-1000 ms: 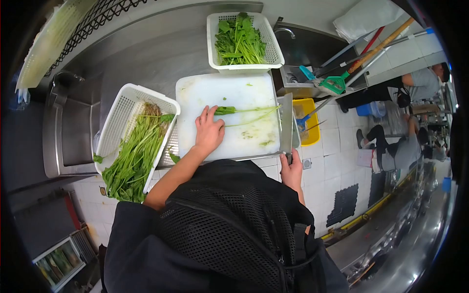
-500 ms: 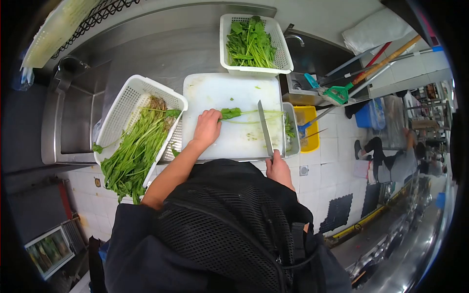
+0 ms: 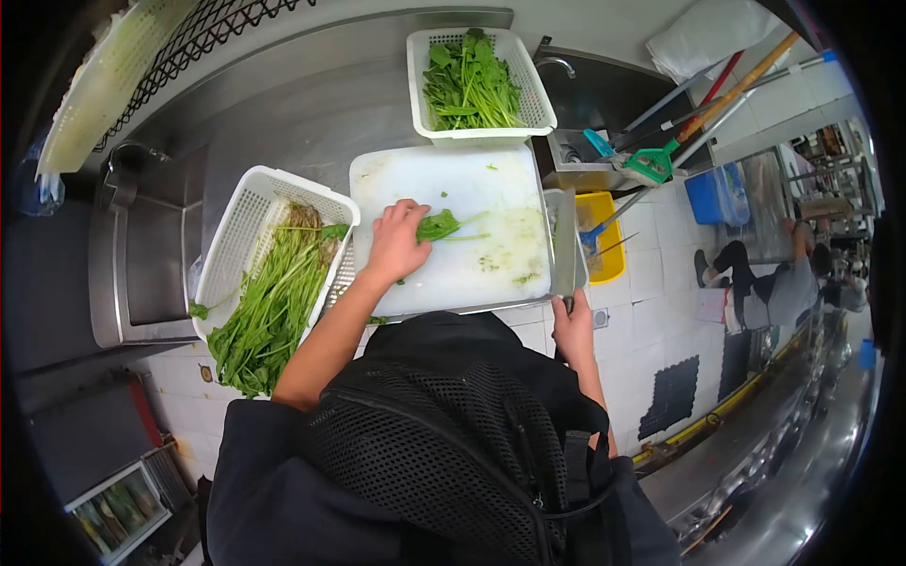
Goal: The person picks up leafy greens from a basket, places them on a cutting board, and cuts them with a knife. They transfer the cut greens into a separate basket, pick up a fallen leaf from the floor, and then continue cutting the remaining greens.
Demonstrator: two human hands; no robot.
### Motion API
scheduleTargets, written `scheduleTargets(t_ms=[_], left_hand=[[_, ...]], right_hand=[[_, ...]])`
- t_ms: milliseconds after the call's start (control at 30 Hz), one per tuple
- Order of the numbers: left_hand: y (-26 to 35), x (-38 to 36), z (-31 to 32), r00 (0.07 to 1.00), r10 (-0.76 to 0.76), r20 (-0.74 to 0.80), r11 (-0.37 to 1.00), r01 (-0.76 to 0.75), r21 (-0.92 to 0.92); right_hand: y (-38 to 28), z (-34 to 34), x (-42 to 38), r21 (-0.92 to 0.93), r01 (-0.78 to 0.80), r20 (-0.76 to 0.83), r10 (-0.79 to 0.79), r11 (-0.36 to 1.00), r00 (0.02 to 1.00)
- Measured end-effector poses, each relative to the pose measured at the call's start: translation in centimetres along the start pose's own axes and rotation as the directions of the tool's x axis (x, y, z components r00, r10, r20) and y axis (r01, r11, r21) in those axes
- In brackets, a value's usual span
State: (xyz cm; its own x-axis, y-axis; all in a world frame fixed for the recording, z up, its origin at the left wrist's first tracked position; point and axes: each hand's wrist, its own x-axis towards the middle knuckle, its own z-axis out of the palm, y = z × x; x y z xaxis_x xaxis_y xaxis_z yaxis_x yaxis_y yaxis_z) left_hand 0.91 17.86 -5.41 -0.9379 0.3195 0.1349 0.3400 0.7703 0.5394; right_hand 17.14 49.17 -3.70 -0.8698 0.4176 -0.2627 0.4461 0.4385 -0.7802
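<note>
My left hand (image 3: 398, 238) rests on the white cutting board (image 3: 396, 288), its fingers curled over a small bunch of leafy greens (image 3: 439, 226) that looks like spinach. Short pale stems point right from the leaves. In my right hand (image 3: 573, 328) is the handle of a large kitchen knife (image 3: 564, 250). Its blade stands along the board's right edge, over a narrow metal tray (image 3: 578, 269) whose contents are mostly hidden. Green scraps and stains dot the right part of the board.
Left of the board, a white perforated basket (image 3: 231, 212) holds long greens with roots. Another white basket (image 3: 415, 90) behind has leafy greens. A metal sink (image 3: 165, 245) lies far left. At right are a yellow bin (image 3: 612, 269), long-handled brooms (image 3: 651, 165) and another person (image 3: 788, 283).
My right hand has carried the knife right, from above the board to its right edge. The long stems that stretched across the board no longer reach that edge. My left hand stays at the leaves.
</note>
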Motion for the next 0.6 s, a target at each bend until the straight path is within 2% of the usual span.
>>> scheduleTargets(t_ms=[33,100,167,200,300,333,367,400,433,500,567,600], left_hand=[[0.2,0.2,0.4,1.0,0.007,0.005,1.0,-0.007,0.003],[0.1,1.2,2.0,0.962,0.075,0.263,0.991,-0.101,0.087],[-0.8,2.0,4.0,0.966,0.106,0.236,0.98,-0.143,0.142],[-1.5,2.3,4.8,0.962,0.105,0.253,0.969,-0.156,0.191],[-1.6,3.8,2.9,0.952,0.036,0.305,0.961,-0.116,0.25],[-2.3,4.9,1.9,0.919,-0.088,0.385,0.977,0.156,-0.148],[-3.0,5.8,0.8,0.853,-0.163,0.496,0.763,0.428,-0.484],[-2.4,7.0,-2.3,0.846,-0.116,0.521,0.561,0.488,-0.668],[-1.3,8.3,-5.4,0.849,-0.058,0.526,0.303,0.517,-0.801],[0.1,10.8,-8.5,0.882,-0.045,0.469,0.297,0.46,-0.837],[1.4,14.1,-11.0,0.94,-0.044,0.339,0.375,0.33,-0.866],[1.2,16.6,-11.4,0.971,-0.033,0.238,0.494,0.222,-0.841]], right_hand=[[-0.4,-0.1,-0.1,0.002,-0.031,0.045,0.031,1.0,0.999],[-0.7,0.3,0.4,-0.03,-0.004,0.083,0.007,1.0,0.996],[-2.1,1.3,0.6,-0.103,0.128,0.145,-0.113,0.986,0.983],[-1.2,2.2,1.3,-0.16,0.097,0.204,-0.064,0.982,0.977],[0.7,3.9,1.7,-0.148,0.107,0.105,-0.092,0.983,0.99],[0.3,3.5,1.7,-0.119,0.075,0.155,-0.057,0.99,0.986],[0.7,3.4,1.3,-0.108,0.066,0.16,-0.048,0.992,0.986],[0.8,3.5,1.6,-0.079,0.072,0.162,-0.059,0.994,0.985],[0.6,3.3,2.0,-0.061,0.084,0.16,-0.073,0.995,0.984],[0.4,3.2,2.0,-0.036,0.092,0.148,-0.085,0.995,0.985],[0.6,3.2,2.2,-0.07,0.045,0.174,-0.032,0.997,0.984],[0.9,3.3,2.3,-0.056,0.035,0.175,-0.025,0.998,0.984]])
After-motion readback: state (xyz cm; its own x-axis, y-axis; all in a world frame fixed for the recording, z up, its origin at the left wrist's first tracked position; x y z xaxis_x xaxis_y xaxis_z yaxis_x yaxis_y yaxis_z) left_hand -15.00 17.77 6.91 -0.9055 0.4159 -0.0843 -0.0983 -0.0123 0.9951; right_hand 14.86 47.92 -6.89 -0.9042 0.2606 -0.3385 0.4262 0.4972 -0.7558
